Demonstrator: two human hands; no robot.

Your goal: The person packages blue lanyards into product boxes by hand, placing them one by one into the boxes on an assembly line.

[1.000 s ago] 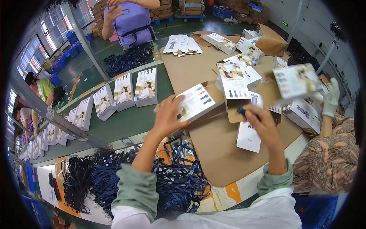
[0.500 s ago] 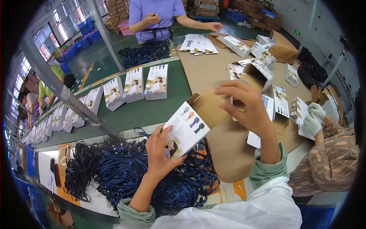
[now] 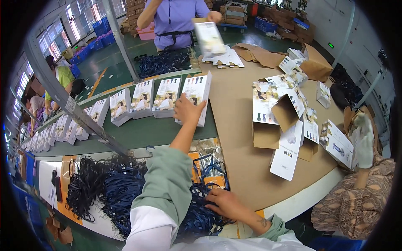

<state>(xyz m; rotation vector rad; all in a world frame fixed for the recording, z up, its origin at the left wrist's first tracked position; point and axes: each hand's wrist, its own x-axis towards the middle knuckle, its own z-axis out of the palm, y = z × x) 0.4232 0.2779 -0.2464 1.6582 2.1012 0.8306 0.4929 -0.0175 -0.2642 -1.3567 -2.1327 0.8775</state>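
Note:
My left hand (image 3: 189, 109) grips the lower part of a white printed carton (image 3: 195, 88), its fingers spread along the front and side. That carton rests tilted on the green belt (image 3: 161, 124), at the right end of a row of like cartons (image 3: 166, 94). Down at the near edge, my right hand (image 3: 226, 203) has its fingers curled into a heap of dark blue straps (image 3: 125, 190). The fingertips close on a strap there, partly hidden by the pile.
Opened cartons (image 3: 264, 136) and a flat white one (image 3: 286, 157) lie on the brown board (image 3: 240, 167). A metal post (image 3: 69, 102) slants across the left. Across the belt, a person in purple (image 3: 176, 23) holds a carton; at right, a gloved co-worker's hand (image 3: 363, 142) handles another.
My left hand has carried the carton up and left onto the belt; its open brown flap no longer shows. My right hand has left the carton and dropped to the straps.

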